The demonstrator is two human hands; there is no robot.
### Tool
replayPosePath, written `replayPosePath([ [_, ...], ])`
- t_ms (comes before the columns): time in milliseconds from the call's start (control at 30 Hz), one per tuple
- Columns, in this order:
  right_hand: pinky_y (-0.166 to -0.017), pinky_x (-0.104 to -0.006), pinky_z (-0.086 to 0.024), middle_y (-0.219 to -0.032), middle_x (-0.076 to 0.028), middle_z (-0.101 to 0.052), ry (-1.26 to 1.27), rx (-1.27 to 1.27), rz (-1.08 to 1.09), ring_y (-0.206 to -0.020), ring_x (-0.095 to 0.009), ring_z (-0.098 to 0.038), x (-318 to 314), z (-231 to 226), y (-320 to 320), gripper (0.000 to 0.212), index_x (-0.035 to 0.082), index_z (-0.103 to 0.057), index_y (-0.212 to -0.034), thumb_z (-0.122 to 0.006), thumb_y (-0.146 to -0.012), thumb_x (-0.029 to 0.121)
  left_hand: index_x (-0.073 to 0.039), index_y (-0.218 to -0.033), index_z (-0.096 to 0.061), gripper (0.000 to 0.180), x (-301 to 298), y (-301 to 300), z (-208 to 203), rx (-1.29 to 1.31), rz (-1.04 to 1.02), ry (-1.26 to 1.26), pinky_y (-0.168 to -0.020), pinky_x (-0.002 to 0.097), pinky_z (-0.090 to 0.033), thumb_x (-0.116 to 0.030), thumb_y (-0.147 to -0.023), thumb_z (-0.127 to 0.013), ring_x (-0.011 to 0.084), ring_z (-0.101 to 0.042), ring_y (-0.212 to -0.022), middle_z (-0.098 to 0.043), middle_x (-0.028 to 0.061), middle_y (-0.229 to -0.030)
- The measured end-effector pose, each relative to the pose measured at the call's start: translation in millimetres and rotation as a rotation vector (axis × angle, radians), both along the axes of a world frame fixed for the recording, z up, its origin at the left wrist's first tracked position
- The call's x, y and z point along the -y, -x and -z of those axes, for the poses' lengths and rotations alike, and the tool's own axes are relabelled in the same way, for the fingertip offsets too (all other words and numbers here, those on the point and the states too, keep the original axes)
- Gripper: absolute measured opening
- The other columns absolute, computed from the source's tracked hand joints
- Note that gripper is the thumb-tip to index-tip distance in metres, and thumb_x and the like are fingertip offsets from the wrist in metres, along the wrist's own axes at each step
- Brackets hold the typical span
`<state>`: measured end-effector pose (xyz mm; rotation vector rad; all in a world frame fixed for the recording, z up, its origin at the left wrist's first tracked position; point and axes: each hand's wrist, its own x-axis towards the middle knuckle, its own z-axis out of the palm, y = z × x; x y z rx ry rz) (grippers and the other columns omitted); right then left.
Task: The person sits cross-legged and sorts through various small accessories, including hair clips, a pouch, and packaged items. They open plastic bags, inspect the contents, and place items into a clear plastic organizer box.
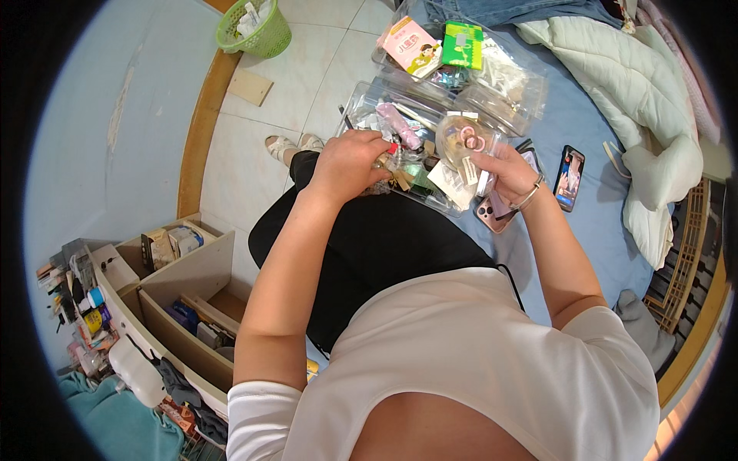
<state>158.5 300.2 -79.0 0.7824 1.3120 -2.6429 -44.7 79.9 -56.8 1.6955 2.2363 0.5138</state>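
My right hand (507,175) grips a round clear plastic container (455,132) with pink and brown rings showing in it, perhaps hair ties. It is held over the right side of a clear plastic tray (450,206) full of small items. My left hand (351,165) is at the tray's left side, its fingers curled down among the items; what they hold is hidden. A red bit shows by its fingertips. Inside the tray lie a pink patterned roll-like item (399,125) and a white card (452,184).
Behind the tray stands a larger clear bin (530,100) with a pink box (412,46) and a green packet (463,44). Two phones (569,178) lie on the blue bed sheet at right, beside a pale quilt (615,69). Open drawers (184,273) stand at left, a green basket (265,34) beyond.
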Motion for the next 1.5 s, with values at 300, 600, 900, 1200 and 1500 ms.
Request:
replayPosePath([
  [300, -0.091, -0.0389, -0.051, -0.116, -0.013, -0.062, 0.397, -0.103, 0.046, -0.104, -0.024, -0.062, -7, 15, -17, 0.036, -0.003, -0.05, -0.122, -0.052, -0.095, 0.021, -0.01, -0.106, -0.065, 0.045, 0, -4, -4, -0.025, -0.004, 0.037, -0.086, 0.0393, -0.048, -0.017, -0.064, -0.079, 0.0282, -0.057, -0.104, -0.062, 0.0078, -0.112],
  [600, -0.088, -0.0426, -0.052, -0.124, -0.017, -0.056, 0.498, -0.093, 0.126, -0.109, -0.028, -0.06, 15, 8, -7, 0.041, 0.0, -0.043, -0.129, -0.048, -0.097, 0.024, -0.015, -0.104, -0.063, 0.046, -27, -52, -38, 0.047, 0.112, -0.3, -0.085, 0.039, -0.046, -0.008, -0.06, -0.076, 0.0268, -0.055, -0.106, -0.059, 0.0056, -0.11],
  [900, -0.086, -0.0434, -0.054, -0.123, -0.015, -0.057, 0.374, 0.083, 0.13, -0.11, -0.03, -0.059, 21, 11, -5, 0.042, 0.004, -0.045, -0.13, -0.047, -0.096, 0.029, -0.008, -0.093, -0.065, 0.016, -10, -58, -36, 0.43, -0.264, -0.242, -0.071, 0.0319, -0.049, -0.007, -0.077, -0.069, 0.0177, -0.06, -0.081, -0.063, 0.0029, -0.09],
  [1200, -0.091, -0.0443, -0.051, -0.127, -0.016, -0.055, 0.407, 0.033, 0.072, -0.115, -0.032, -0.056, 15, 28, -9, 0.043, 0.005, -0.042, -0.134, -0.043, -0.097, 0.026, -0.002, -0.105, -0.059, 0.026, 11, -49, -29, 1.56, -0.627, -0.175, -0.069, 0.0246, -0.053, -0.025, -0.094, -0.056, 0.0107, -0.064, -0.078, -0.064, 0.0038, -0.092],
  [1500, -0.082, -0.0409, -0.055, -0.119, -0.01, -0.06, 0.398, 0.038, 0.16, -0.108, -0.03, -0.061, 24, 10, -7, 0.037, 0.008, -0.049, -0.127, -0.047, -0.096, 0.03, -0.002, -0.112, -0.055, 0.024, 12, -44, -17, 1.632, -0.644, -0.251, -0.073, 0.0264, -0.055, -0.019, -0.096, -0.051, 0.0149, -0.066, -0.086, -0.064, 0.0064, -0.101],
])
